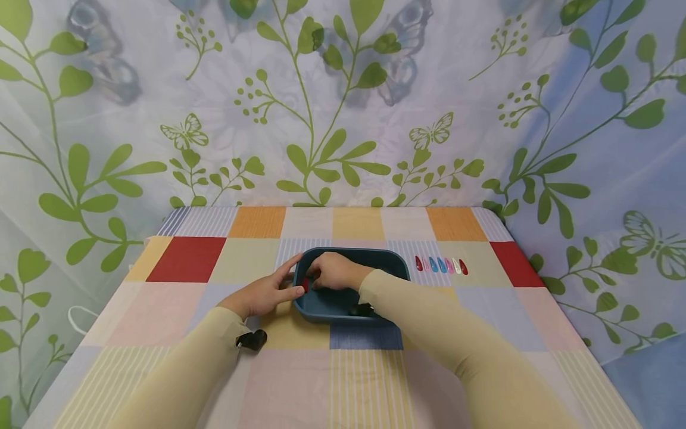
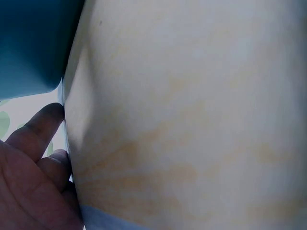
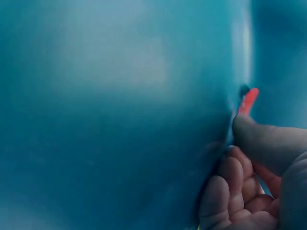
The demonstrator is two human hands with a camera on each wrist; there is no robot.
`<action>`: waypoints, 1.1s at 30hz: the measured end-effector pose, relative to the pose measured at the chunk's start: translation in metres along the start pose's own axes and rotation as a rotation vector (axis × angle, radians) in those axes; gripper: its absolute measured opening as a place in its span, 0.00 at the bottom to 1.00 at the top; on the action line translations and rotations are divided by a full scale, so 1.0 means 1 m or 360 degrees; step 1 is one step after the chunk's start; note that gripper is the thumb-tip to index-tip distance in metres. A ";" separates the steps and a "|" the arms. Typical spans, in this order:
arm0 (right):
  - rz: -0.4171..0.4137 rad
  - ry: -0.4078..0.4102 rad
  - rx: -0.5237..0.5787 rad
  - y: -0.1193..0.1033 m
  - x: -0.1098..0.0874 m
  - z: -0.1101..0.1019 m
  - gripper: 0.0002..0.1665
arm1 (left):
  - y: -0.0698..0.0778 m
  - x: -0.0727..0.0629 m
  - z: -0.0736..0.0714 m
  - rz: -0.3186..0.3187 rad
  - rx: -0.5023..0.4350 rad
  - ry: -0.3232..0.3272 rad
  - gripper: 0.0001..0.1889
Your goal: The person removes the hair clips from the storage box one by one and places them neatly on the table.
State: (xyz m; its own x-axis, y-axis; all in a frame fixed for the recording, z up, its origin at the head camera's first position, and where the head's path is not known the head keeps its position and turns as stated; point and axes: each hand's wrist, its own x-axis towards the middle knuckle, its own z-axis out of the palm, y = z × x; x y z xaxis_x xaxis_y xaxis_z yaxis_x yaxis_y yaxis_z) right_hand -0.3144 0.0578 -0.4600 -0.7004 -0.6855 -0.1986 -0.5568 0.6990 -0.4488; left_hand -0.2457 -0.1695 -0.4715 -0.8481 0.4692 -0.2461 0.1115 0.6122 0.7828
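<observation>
A dark blue tray [image 1: 351,318] with rounded corners sits on the checked cloth. My right hand [image 1: 337,271] reaches inside it, near the left wall. In the right wrist view, the thumb and bent fingers pinch a slim red hair clip [image 3: 249,101], its tip sticking out past the thumb. Only part of the clip shows; the rest is hidden by the hand. My left hand [image 1: 265,293] rests against the tray's left side, thumb and forefinger spread along the rim. Seen from the left wrist, its fingers [image 2: 36,132] lie below the tray's outer wall.
To the right of the tray, several drop-shaped hair clips [image 1: 442,264] in red, pink, blue and white lie in a row. A patchwork tablecloth [image 1: 289,381] covers the table. Behind it hangs a leaf-and-butterfly curtain [image 1: 343,119]. A white cord [image 1: 80,319] loops at the left edge.
</observation>
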 end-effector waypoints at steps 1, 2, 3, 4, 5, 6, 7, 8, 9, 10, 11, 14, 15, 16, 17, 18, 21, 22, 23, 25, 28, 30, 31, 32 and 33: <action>-0.0001 -0.0011 0.0014 0.001 -0.001 -0.001 0.17 | 0.000 0.000 0.000 0.0007 -0.0009 -0.0003 0.46; -0.0003 -0.0018 0.0029 0.002 -0.001 -0.002 0.18 | 0.000 0.001 0.000 0.0011 -0.0014 -0.0005 0.46; -0.0002 -0.0022 0.0051 0.003 -0.002 -0.002 0.18 | 0.000 0.001 0.000 0.0015 -0.0016 -0.0008 0.46; 0.0001 -0.0027 0.0076 0.004 -0.002 -0.003 0.18 | 0.000 0.002 -0.001 0.0017 -0.0014 -0.0009 0.46; 0.0000 -0.0028 0.0095 0.005 -0.003 -0.003 0.19 | 0.000 0.002 -0.001 0.0018 -0.0006 -0.0011 0.46; -0.0003 -0.0030 0.0108 0.005 -0.003 -0.003 0.19 | 0.000 0.002 -0.001 0.0019 0.0001 -0.0012 0.46; -0.0012 -0.0030 0.0111 0.005 -0.003 -0.004 0.19 | 0.000 0.003 -0.001 0.0018 0.0008 -0.0011 0.46; -0.0021 -0.0031 0.0116 0.005 -0.003 -0.003 0.19 | -0.001 0.003 -0.001 0.0016 0.0015 -0.0011 0.46; -0.0028 -0.0031 0.0121 0.005 -0.003 -0.003 0.20 | -0.001 0.003 -0.001 0.0014 0.0017 -0.0010 0.46; -0.0037 -0.0033 0.0120 0.005 -0.003 -0.003 0.20 | -0.001 0.003 0.000 0.0010 0.0017 -0.0011 0.46; -0.0044 -0.0034 0.0112 0.004 -0.002 -0.002 0.21 | -0.001 0.003 0.000 0.0007 0.0019 -0.0009 0.46; -0.0053 -0.0035 0.0094 0.003 -0.002 -0.001 0.21 | -0.001 0.003 0.000 0.0002 0.0020 -0.0006 0.46; -0.0056 -0.0034 0.0094 0.002 -0.003 -0.001 0.21 | -0.001 0.002 0.000 0.0003 0.0025 -0.0005 0.46; -0.0061 -0.0033 0.0091 0.001 -0.003 -0.001 0.21 | -0.001 0.002 0.000 0.0004 0.0031 -0.0005 0.46; -0.0066 -0.0028 0.0087 0.001 -0.003 -0.001 0.21 | -0.001 0.002 0.000 0.0007 0.0037 -0.0003 0.46; -0.0071 -0.0021 0.0088 0.001 -0.002 0.000 0.20 | -0.001 0.002 0.001 0.0003 0.0032 -0.0003 0.47; -0.0084 0.0017 0.0062 0.001 0.001 0.002 0.18 | 0.000 0.001 0.000 0.0005 0.0033 0.0001 0.47; -0.0087 0.0033 0.0044 0.001 0.002 0.003 0.17 | 0.000 0.001 0.000 0.0005 0.0025 0.0003 0.47; -0.0090 0.0049 0.0024 0.001 0.003 0.005 0.16 | 0.000 0.000 0.000 0.0004 0.0020 0.0004 0.47; -0.0090 0.0072 -0.0010 0.001 0.005 0.007 0.15 | 0.001 0.000 0.000 0.0009 0.0023 0.0007 0.47; -0.0094 0.0093 -0.0054 0.000 0.006 0.008 0.11 | 0.001 0.000 -0.001 0.0011 0.0022 0.0008 0.47; -0.0097 0.0097 -0.0078 -0.001 0.006 0.008 0.10 | 0.001 0.000 -0.001 0.0010 0.0026 0.0009 0.47; -0.0102 0.0093 -0.0086 -0.001 0.005 0.008 0.10 | 0.001 0.000 -0.001 0.0008 0.0025 0.0009 0.47; -0.0114 0.0086 -0.0090 -0.002 0.005 0.007 0.09 | 0.001 0.000 -0.001 0.0005 0.0020 0.0007 0.47; -0.0123 0.0074 -0.0087 -0.001 0.005 0.007 0.08 | 0.001 -0.001 -0.001 0.0003 0.0015 0.0005 0.47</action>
State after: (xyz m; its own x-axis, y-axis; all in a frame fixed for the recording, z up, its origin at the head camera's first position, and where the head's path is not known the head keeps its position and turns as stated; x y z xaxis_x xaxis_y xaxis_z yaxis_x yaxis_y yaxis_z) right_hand -0.3138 0.0523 -0.4660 -0.6736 -0.7286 -0.1237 -0.6329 0.6552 -0.4126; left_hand -0.2454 -0.1698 -0.4703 -0.8496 0.4681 -0.2430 0.1179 0.6177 0.7776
